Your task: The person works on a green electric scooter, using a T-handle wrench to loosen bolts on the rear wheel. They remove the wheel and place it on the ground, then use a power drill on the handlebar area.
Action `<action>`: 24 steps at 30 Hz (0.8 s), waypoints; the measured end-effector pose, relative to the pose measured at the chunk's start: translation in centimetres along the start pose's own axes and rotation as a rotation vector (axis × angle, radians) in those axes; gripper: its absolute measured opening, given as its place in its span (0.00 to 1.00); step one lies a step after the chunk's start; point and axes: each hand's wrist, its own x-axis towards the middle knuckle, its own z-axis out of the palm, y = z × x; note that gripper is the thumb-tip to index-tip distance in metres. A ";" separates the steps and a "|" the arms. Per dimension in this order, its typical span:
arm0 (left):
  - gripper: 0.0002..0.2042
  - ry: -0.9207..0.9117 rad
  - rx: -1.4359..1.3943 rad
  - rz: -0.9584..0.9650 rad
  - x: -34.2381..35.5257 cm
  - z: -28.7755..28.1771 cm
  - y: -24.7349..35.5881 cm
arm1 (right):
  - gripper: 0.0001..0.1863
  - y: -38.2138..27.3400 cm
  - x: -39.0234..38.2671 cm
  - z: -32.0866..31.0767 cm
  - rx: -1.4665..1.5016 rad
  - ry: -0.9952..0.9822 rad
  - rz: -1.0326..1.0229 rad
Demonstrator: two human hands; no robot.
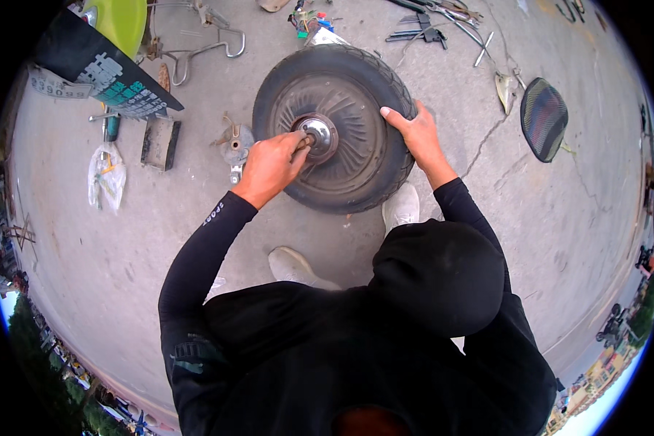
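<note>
A scooter wheel [352,134] with a black tyre and a dusty, ribbed hub stands in front of me, tilted so its hub face turns up. At its centre is a shiny metal ring [325,136]. My left hand [272,163] has its fingers pinched together at this ring, by the axle; what lies between the fingertips is too small to make out. The tyre's right edge is in the grip of my right hand [416,138], thumb on the sidewall and fingers behind. Beside my left hand, a metal brake part [236,142] lies on the ground.
Pliers and other tools [443,18] lie at the far right, near a mesh-covered seat-shaped pad [544,120]. Farther left are a bent metal stand [211,51], a dark open box [160,144] and a plastic bag [107,174]. My shoe [402,206] is close to the tyre.
</note>
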 end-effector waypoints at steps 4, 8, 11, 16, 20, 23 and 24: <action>0.13 0.036 -0.114 -0.091 -0.8 0.7 -0.1 | 0.51 -0.2 -0.8 -0.5 -0.009 -0.018 0.004; 0.12 0.001 -0.041 0.022 -1.0 0.7 0.3 | 0.54 0.2 -1.5 -0.9 -0.079 -0.027 0.033; 0.12 0.061 -0.122 0.003 -1.3 1.2 0.6 | 0.57 -0.8 -2.0 -1.3 -0.073 -0.072 0.066; 0.12 0.080 -0.137 -0.060 -1.6 1.2 0.6 | 0.53 -1.1 -2.2 -1.1 -0.080 -0.040 0.055; 0.13 0.072 -0.115 -0.095 -1.6 -0.1 1.1 | 0.46 -0.4 -1.7 -0.6 -0.117 0.043 0.003; 0.13 0.084 -0.126 -0.086 -2.0 -1.1 0.9 | 0.51 0.1 -1.3 -0.4 -0.114 0.042 0.015; 0.14 0.076 -0.091 -0.055 -1.7 -1.6 0.8 | 0.53 0.4 -1.1 -0.4 -0.106 0.040 0.021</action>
